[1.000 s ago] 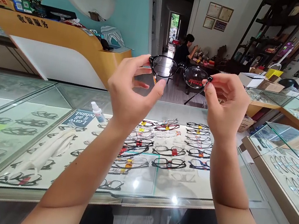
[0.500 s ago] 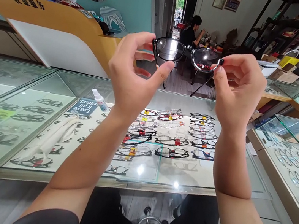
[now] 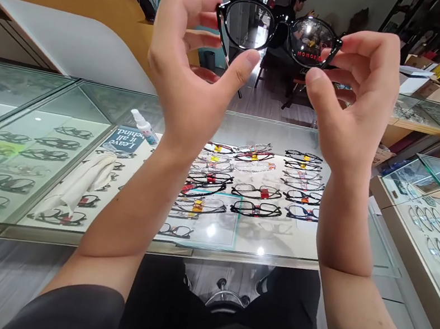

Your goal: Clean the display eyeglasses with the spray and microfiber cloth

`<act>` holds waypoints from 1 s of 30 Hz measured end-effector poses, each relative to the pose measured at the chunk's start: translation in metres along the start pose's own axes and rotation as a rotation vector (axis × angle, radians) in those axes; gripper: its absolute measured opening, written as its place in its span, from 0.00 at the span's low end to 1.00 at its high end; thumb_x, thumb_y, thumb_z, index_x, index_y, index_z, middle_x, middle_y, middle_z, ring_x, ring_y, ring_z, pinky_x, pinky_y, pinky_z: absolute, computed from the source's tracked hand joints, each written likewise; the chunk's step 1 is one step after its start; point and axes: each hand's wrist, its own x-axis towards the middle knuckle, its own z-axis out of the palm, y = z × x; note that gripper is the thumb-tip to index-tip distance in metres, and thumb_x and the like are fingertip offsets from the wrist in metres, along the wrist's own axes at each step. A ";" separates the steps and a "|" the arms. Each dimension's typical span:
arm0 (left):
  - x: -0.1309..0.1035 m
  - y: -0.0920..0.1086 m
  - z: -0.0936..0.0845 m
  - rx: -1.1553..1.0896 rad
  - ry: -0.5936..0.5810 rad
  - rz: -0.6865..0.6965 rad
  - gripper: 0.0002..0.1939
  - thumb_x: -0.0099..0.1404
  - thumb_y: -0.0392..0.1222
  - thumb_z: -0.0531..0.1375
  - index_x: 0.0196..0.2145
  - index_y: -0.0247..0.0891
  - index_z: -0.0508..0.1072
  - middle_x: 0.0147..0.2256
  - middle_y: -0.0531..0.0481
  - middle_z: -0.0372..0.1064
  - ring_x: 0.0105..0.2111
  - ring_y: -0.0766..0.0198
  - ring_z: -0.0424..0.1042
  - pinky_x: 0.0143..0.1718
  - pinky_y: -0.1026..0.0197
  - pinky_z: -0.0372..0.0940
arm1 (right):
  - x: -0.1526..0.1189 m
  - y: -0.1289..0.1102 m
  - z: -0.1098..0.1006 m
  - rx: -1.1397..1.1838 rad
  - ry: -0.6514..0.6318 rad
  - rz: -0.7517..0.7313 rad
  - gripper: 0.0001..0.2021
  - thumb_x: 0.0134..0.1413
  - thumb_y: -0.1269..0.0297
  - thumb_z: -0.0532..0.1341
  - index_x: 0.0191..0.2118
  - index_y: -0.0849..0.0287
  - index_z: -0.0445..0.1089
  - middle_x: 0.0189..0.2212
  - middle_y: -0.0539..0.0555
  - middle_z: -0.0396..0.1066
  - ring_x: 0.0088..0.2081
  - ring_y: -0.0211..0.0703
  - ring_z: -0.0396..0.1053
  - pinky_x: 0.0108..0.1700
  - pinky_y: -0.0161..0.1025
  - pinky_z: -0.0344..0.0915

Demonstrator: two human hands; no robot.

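A pair of black-framed eyeglasses [image 3: 280,30] is held up in front of me, above the counter. My left hand [image 3: 199,53] grips its left end with fingers behind the frame and the thumb in front, below the left lens. At the opposite end, my right hand [image 3: 355,86] has its fingers closed on the frame's outer edge, the thumb below the right lens. Red lettering shows on the right lens, faint print on the left. Below my hands, several eyeglasses [image 3: 254,209] lie in rows on the glass display counter [image 3: 243,129].
A white spray bottle [image 3: 144,126] rests by a dark blue printed card [image 3: 127,139], left of my left forearm. Nearer lies a cream cloth [image 3: 75,184]. More glass display cases [image 3: 430,201] stand at the right. A person [image 3: 299,0] sits at a table in the background.
The eyeglasses and both hands have risen in view, and the frame front has tilted, its dark bridge now showing more. The counter and background have also shifted upward in the picture.
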 end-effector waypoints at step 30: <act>-0.014 0.049 -0.002 0.257 0.028 -0.091 0.34 0.70 0.72 0.64 0.63 0.51 0.67 0.60 0.42 0.68 0.61 0.45 0.72 0.49 0.47 0.75 | 0.000 0.012 -0.004 -0.145 -0.072 0.081 0.24 0.67 0.35 0.65 0.58 0.43 0.69 0.55 0.56 0.79 0.52 0.57 0.81 0.53 0.60 0.79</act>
